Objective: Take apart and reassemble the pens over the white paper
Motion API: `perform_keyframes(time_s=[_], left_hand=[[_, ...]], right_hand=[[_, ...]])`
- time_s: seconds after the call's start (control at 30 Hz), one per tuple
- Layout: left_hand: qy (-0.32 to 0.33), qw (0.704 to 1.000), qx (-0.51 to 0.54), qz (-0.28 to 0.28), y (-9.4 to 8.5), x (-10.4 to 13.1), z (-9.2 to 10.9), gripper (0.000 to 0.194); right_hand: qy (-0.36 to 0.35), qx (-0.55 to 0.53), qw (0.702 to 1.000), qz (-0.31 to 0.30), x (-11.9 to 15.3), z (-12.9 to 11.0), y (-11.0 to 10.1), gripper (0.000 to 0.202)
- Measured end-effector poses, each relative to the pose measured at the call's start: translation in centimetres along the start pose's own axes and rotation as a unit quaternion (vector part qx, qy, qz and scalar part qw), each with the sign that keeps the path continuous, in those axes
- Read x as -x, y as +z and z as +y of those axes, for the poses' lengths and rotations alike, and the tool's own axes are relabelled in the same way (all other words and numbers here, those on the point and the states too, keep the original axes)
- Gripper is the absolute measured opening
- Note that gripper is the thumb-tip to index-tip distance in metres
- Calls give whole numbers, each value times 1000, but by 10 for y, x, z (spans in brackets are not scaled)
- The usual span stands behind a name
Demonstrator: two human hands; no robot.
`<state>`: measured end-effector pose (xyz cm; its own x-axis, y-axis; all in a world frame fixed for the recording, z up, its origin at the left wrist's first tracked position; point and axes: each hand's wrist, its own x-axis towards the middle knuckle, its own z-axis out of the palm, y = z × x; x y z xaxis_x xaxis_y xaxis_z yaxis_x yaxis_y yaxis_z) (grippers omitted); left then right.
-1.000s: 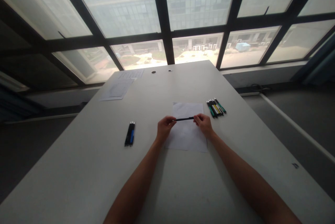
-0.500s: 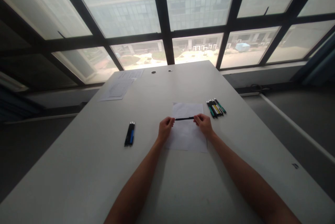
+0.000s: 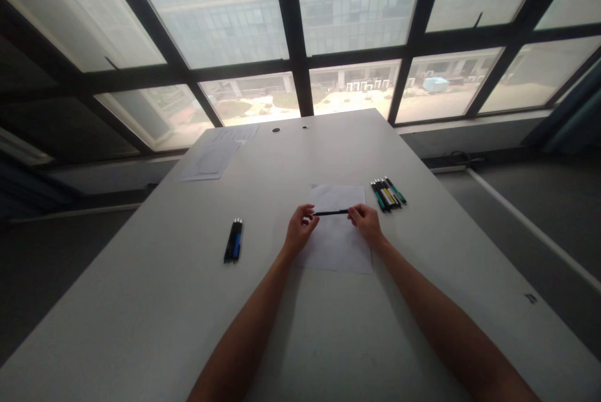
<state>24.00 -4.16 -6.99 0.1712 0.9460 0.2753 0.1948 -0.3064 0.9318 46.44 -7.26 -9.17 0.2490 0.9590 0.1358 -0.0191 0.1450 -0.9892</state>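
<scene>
Black pen (image 3: 331,213) hangs level above the white sheet (image 3: 337,245), pinched at each end: left hand (image 3: 299,231) fingers clamped on its left tip, right hand (image 3: 367,224) fingers clamped on its right. Two pens (image 3: 233,240) lie left on the grey surface (image 3: 154,302); a row of pens (image 3: 387,193) lies right, just past the sheet
</scene>
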Motion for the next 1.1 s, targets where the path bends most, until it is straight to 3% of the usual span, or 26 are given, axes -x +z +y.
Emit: perform_keyframes(time_s=[0.43,0.97,1.1], left_hand=[[-27,998,-57,-19,0,-2,-6,46],[-3,999,-40,-14,0,0,-1,21],[7,998,-57,-25,2,0,0,32]], right_hand=[[3,-7,1000,0,0,0,0,40],[7,0,1000,6,0,-2,0,42],[2,6,1000,6,-2,2,0,42]])
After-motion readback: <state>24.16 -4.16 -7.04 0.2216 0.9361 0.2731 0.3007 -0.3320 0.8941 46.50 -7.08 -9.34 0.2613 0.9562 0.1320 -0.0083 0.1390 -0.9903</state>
